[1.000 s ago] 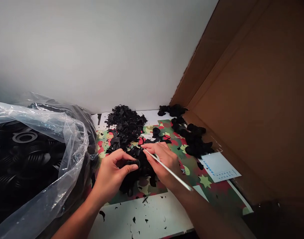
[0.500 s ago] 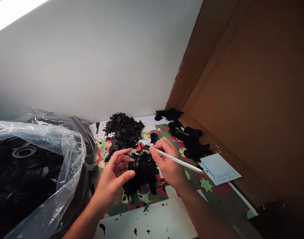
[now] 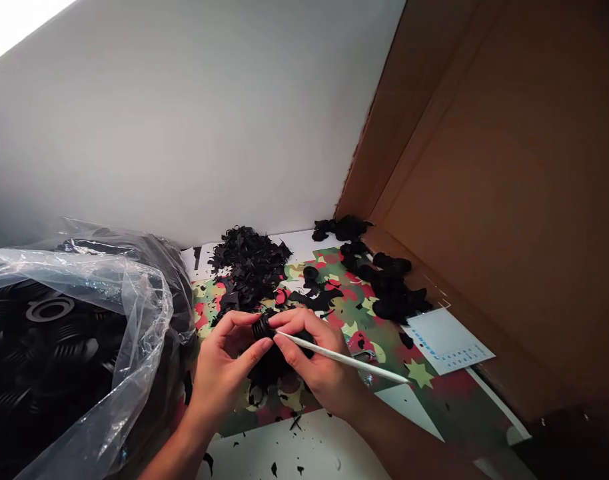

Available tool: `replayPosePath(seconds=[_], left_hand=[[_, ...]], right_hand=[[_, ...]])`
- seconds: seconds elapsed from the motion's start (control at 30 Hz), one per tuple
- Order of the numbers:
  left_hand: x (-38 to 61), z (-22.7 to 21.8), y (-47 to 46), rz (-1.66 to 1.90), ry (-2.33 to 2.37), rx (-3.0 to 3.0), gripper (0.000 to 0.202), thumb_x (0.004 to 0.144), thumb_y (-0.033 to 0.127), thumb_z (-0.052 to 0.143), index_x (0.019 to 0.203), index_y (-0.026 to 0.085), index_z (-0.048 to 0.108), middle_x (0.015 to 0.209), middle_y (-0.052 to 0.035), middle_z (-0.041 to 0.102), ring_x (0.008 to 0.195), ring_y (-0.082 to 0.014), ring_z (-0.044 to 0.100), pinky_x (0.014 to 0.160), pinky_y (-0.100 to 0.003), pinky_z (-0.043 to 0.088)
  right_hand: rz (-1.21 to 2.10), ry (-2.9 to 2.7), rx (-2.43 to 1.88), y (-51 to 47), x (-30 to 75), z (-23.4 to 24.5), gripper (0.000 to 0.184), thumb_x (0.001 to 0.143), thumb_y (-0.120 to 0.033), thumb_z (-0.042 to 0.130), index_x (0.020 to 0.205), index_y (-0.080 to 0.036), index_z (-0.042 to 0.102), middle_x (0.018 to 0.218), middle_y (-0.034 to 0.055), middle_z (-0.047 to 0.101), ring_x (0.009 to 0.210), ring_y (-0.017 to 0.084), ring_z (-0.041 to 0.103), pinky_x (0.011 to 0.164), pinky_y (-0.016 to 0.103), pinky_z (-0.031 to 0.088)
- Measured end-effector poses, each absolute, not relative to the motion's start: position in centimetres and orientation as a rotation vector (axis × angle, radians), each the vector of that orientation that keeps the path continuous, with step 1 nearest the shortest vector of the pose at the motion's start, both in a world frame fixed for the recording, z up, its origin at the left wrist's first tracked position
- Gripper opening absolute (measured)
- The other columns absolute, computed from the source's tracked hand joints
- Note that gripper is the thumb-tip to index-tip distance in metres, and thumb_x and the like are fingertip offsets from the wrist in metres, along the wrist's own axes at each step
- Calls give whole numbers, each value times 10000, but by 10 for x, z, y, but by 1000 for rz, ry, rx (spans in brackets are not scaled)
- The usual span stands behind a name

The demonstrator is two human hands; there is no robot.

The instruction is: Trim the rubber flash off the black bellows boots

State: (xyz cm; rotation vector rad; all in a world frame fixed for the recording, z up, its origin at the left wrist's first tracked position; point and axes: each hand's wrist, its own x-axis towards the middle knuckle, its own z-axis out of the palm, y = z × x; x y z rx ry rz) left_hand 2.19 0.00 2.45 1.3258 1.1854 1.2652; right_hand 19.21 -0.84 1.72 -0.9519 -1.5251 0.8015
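Note:
My left hand [image 3: 217, 357] pinches a small black ribbed rubber part [image 3: 260, 327] between thumb and fingertips. From the other side, my right hand [image 3: 322, 363] reaches in with its fingertips at the part. A thin white pen-like stick [image 3: 354, 363] lies in the right thumb and forefinger grip, its tail slanting down to the right. The stick's tip is close to the ribbed part; whether it touches cannot be made out. Beneath both hands is a dark heap of black pieces [image 3: 267, 373], mostly hidden by them.
On the left stands a clear plastic bag [image 3: 149, 333] full of black ribbed parts. Black scraps [image 3: 249, 263] are piled behind my hands. More black pieces [image 3: 392, 287] line the cardboard wall [image 3: 509, 200], near a white printed card [image 3: 449, 341]. A camouflage-patterned sheet [image 3: 349, 320] covers the table.
My right hand has come down and left to meet the ribbed part, bringing the white stick along. A black scrap now lies on the sheet behind it. My left hand still holds the part.

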Motion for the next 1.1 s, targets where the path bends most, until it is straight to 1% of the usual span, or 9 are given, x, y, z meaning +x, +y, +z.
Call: replayPosePath(seconds=[0.23, 0.4, 0.6, 0.73, 0.87, 0.93, 1.0, 1.03, 1.1], left_hand=[[26, 19, -7, 1439, 1282, 1605, 125, 752, 231, 822, 850, 215, 745, 859, -23, 758, 796, -182, 717, 727, -265, 585], [25, 22, -11, 1520, 1254, 1598, 110, 746, 202, 842, 807, 230, 756, 861, -27, 785, 810, -197, 729, 766, -294, 585], [18, 20, -2, 1523, 1051, 1221, 237, 683, 334, 922, 841, 224, 782, 887, -32, 780, 874, -181, 725, 813, -251, 586], [17, 27, 3, 1628, 951, 962, 297, 667, 366, 938, 859, 236, 753, 894, 6, 738, 819, -121, 686, 751, -183, 573], [18, 34, 3, 1564, 989, 879, 369, 667, 436, 927, 897, 219, 736, 887, -1, 695, 771, -125, 664, 678, -197, 585], [19, 33, 4, 1501, 1031, 862, 435, 630, 491, 931, 885, 203, 729, 871, -4, 669, 754, -134, 651, 632, -205, 579], [19, 29, 5, 1450, 1065, 863, 474, 617, 534, 923, 883, 196, 722, 841, 2, 643, 710, -127, 623, 597, -208, 558], [19, 27, 6, 1425, 1080, 877, 481, 625, 548, 913, 889, 195, 722, 817, 8, 632, 677, -117, 604, 577, -202, 537], [20, 24, 7, 1376, 1106, 940, 480, 650, 561, 894, 906, 192, 724, 755, 21, 614, 603, -96, 555, 539, -191, 479]], right_hand=[[442, -1633, -954, -10, 184, 15, 161, 969, -153, 565, 835, -239, 590, 933, 22, 786, 823, 182, 723, 845, 361, 496], [264, -1608, -1232, 9, 192, 7, 186, 965, -157, 514, 820, -248, 589, 837, 23, 765, 772, 198, 689, 792, 350, 466], [215, -1712, -1562, 33, 223, -9, 256, 825, -104, 502, 628, -245, 419, 552, -32, 566, 500, 154, 468, 614, 299, 342], [264, -1690, -1644, 41, 247, -14, 281, 762, -76, 556, 613, -249, 392, 500, -47, 459, 474, 153, 424, 569, 297, 294], [403, -1745, -1560, 44, 257, -12, 236, 847, -214, 551, 628, -246, 469, 617, -30, 575, 570, 167, 549, 540, 262, 380], [506, -1738, -1416, 42, 252, -7, 204, 867, -259, 556, 669, -240, 510, 807, 3, 669, 770, 195, 654, 666, 287, 491], [581, -1674, -1219, 37, 242, 0, 164, 890, -235, 531, 726, -233, 547, 1014, 49, 690, 1006, 235, 669, 849, 363, 529], [612, -1639, -1120, 33, 237, 4, 160, 906, -204, 498, 769, -230, 575, 1076, 64, 683, 1052, 237, 661, 900, 389, 527], [675, -1608, -984, 24, 226, 12, 239, 948, -147, 419, 905, -230, 639, 1085, 67, 671, 974, 203, 673, 892, 382, 543]])
